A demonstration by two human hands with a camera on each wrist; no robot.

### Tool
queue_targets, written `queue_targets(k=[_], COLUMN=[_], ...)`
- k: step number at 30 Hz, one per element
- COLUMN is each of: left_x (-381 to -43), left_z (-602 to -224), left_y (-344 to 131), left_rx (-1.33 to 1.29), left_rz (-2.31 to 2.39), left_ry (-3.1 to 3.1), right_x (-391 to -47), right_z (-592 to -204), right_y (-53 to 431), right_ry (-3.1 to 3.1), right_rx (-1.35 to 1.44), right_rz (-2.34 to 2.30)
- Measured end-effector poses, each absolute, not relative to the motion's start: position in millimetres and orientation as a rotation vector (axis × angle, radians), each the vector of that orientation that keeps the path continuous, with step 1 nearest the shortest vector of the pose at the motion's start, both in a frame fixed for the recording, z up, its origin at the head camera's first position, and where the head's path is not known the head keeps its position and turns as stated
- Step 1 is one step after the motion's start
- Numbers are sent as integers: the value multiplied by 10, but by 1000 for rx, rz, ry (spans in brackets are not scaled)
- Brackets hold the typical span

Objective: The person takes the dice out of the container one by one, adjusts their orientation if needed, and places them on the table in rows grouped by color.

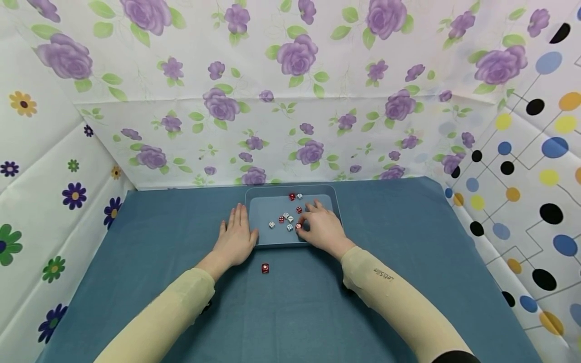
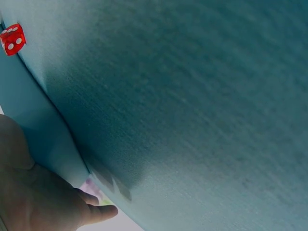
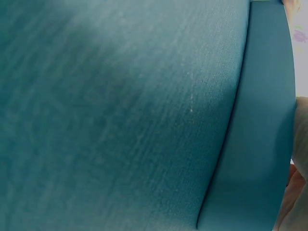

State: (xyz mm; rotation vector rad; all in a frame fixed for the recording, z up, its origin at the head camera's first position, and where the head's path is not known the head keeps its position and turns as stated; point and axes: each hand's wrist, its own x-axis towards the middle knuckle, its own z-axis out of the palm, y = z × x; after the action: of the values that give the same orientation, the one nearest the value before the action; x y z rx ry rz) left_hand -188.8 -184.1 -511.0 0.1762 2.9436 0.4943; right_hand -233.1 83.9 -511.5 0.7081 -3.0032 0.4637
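A blue-grey tray (image 1: 269, 193) holds several red and white dice, among them a white die (image 1: 272, 225) and a red die (image 1: 281, 219). My right hand (image 1: 323, 227) reaches over the tray's right side and pinches a red die (image 1: 298, 226) between thumb and finger. Against the tray's left edge rests my left hand (image 1: 233, 239), its fingers straight. One more red die (image 1: 265, 268) lies on the cloth in front of the tray, and it also shows in the left wrist view. In the right wrist view the tray wall hides most of the right hand.
A blue cloth (image 1: 281, 312) covers the table. Behind stands a sheet with purple roses (image 1: 297, 55). A flowered sheet (image 1: 41, 201) hangs on the left, a dotted one (image 1: 535, 166) on the right.
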Motion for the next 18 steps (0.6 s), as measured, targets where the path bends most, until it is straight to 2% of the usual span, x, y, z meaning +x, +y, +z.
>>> queue_targets(k=[18], left_x=[-1891], left_z=[-5118], left_y=[-1831], left_rx=[168], left_rz=[475], left_ry=[2954], right_x=[-2172], right_z=[-4974], right_y=[792], right_ry=[-2874], right_rx=[807], right_rz=[600])
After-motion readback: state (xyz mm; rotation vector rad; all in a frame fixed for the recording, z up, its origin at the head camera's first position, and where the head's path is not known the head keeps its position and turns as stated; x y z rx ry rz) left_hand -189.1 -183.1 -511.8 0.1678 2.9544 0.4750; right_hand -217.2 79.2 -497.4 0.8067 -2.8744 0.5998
